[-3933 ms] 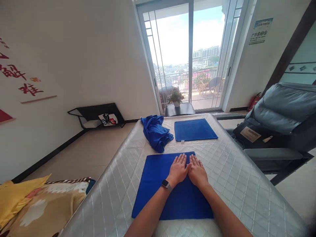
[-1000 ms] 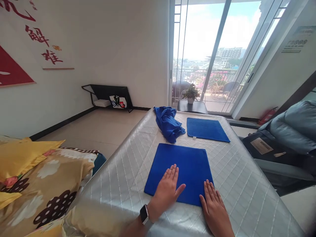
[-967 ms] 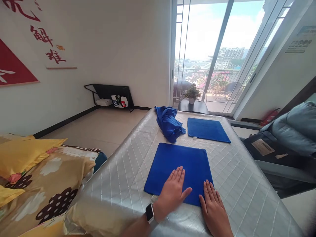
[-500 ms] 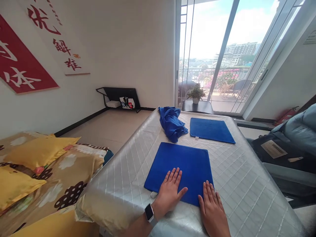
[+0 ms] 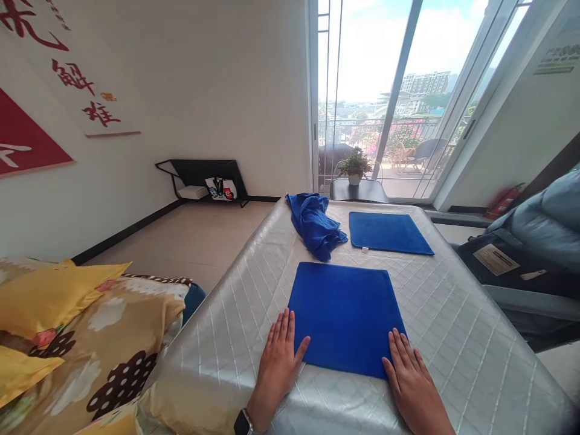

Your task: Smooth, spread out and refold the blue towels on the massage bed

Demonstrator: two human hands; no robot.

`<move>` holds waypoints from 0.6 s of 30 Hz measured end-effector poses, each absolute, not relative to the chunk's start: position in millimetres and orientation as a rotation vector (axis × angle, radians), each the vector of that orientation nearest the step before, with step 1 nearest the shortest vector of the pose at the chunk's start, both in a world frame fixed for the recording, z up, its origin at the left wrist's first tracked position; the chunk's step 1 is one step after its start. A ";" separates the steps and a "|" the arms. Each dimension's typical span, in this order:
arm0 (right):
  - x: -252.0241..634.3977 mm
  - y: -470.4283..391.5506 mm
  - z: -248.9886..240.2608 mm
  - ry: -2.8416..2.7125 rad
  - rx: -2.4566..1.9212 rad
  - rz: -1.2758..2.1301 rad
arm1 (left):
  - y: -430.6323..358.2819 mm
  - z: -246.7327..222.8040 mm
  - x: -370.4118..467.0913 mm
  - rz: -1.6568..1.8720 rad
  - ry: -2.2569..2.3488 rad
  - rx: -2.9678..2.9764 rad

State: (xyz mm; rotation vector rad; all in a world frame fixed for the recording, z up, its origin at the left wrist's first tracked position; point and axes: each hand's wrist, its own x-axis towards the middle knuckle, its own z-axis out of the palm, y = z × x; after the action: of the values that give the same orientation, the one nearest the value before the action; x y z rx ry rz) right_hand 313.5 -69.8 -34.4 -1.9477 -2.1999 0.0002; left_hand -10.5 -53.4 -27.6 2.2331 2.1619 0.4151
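Note:
A blue cloth (image 5: 347, 317) is spread flat as a near-square on the silver quilted table cover. Flat at its lower left corner rests my left hand (image 5: 278, 356), fingers extended and thumb spread over the edge. My right hand (image 5: 412, 374) lies open at the lower right corner, fingertips on the cloth's right edge. Neither hand grips anything. Beyond, a second blue cloth (image 5: 389, 233) lies flat with a small white tag at its near edge. To its left sits a crumpled blue cloth (image 5: 316, 226).
The silver table cover (image 5: 226, 326) spans the centre. A bed with yellow pillows (image 5: 58, 296) is at the left. Bulky dark items with a grey-blue jacket (image 5: 544, 211) are on the right. A potted plant (image 5: 354, 166) stands on a chair beyond the table.
My left hand has moved left, from the cloth's surface to its left edge. My right hand has shifted slightly right, and the camera view has turned a little. The cloth's tag is now hidden.

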 end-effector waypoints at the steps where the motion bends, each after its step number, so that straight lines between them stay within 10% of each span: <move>1: 314.0 -68.4 -31.1 -2.216 -1.955 -0.003 | -53.0 -27.9 -9.7 0.422 2.161 2.233; 18: 305.9 -1.7 -16.6 -2.262 -2.084 -0.012 | -26.3 21.0 52.9 0.389 1.712 2.551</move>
State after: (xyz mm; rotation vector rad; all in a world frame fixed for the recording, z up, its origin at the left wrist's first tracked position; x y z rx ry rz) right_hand 305.9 -1.7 -16.6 -2.0843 -2.2625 -0.0121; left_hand 52.9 -26.3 21.0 2.5512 1.7122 0.3893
